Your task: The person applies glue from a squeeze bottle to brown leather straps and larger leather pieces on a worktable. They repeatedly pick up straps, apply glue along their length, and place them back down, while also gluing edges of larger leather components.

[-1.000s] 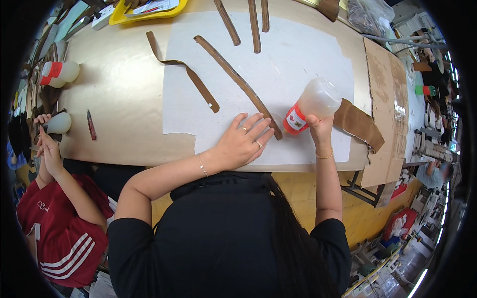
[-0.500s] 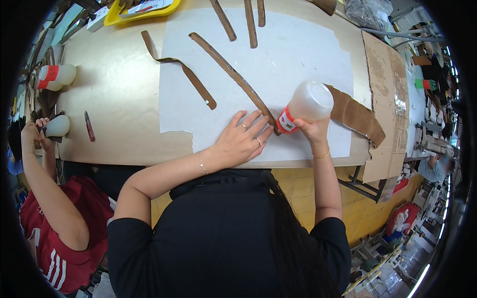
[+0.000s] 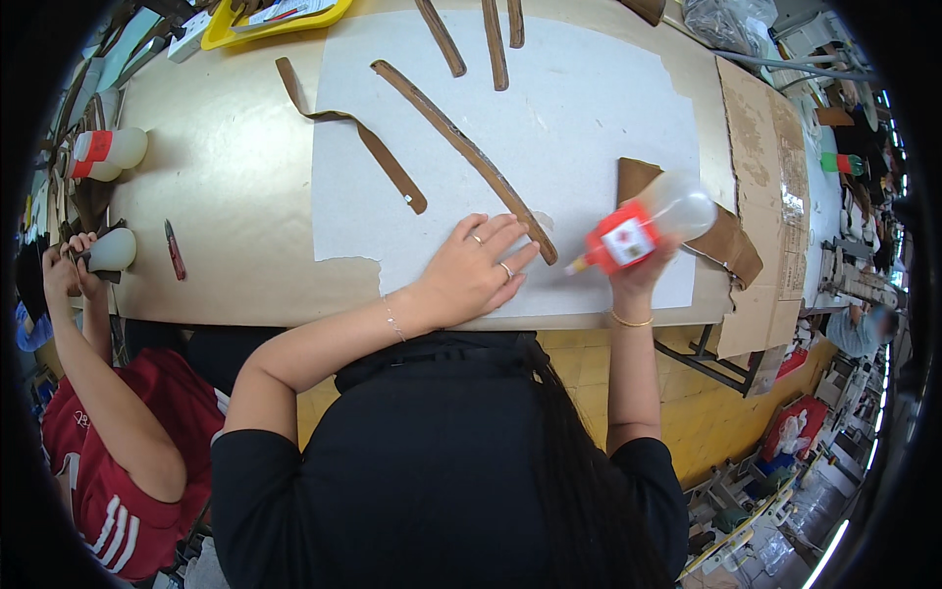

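My right hand [image 3: 643,275] is closed around a translucent squeeze bottle [image 3: 684,204] with a red and white label. The bottle is tilted, its pale nozzle pointing left, just right of the near end of a long brown strip [image 3: 461,142] and apart from it. A dark, glossy streak runs along that strip. My left hand [image 3: 478,270] lies flat on the white sheet [image 3: 579,108], fingers stretched out, fingertips at the strip's near end. To the right, partly hidden behind the bottle, is a wide curved brown piece [image 3: 734,247].
Another brown strip [image 3: 388,172] lies twisted at left, and several short strips [image 3: 496,49] lie at the far edge. A red pen-like tool [image 3: 176,250] and a yellow tray [image 3: 280,29] are on the table. Cardboard [image 3: 765,196] covers its right end. A co-worker in red [image 3: 137,452] handles a bottle at left.
My right hand has lifted the bottle off the strip's near end and moved it right, tipping it from nearly nozzle-down toward level. My left hand has hardly moved.
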The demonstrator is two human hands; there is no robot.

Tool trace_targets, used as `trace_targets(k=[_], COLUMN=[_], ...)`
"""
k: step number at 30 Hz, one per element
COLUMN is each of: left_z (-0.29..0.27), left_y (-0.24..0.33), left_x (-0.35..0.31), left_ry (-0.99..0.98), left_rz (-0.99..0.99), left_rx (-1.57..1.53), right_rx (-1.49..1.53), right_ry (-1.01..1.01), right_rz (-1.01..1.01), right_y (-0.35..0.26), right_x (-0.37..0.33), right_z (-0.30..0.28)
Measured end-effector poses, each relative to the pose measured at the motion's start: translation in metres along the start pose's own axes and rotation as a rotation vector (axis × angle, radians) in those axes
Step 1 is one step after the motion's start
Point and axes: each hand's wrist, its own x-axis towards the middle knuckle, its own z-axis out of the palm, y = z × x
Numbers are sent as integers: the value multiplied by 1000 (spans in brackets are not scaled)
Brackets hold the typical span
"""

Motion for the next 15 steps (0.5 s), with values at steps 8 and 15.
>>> trace_targets(k=[8, 15], left_z=[-74, -98], left_y=[-89, -130], left_x=[26, 37], left_ry=[319, 323], left_rz=[-367, -574], left_rx=[217, 238], right_rx=[326, 112], right_ry=[95, 143], right_rz=[-38, -117], right_y=[-52, -33], right_x=[52, 62], right_z=[8, 26])
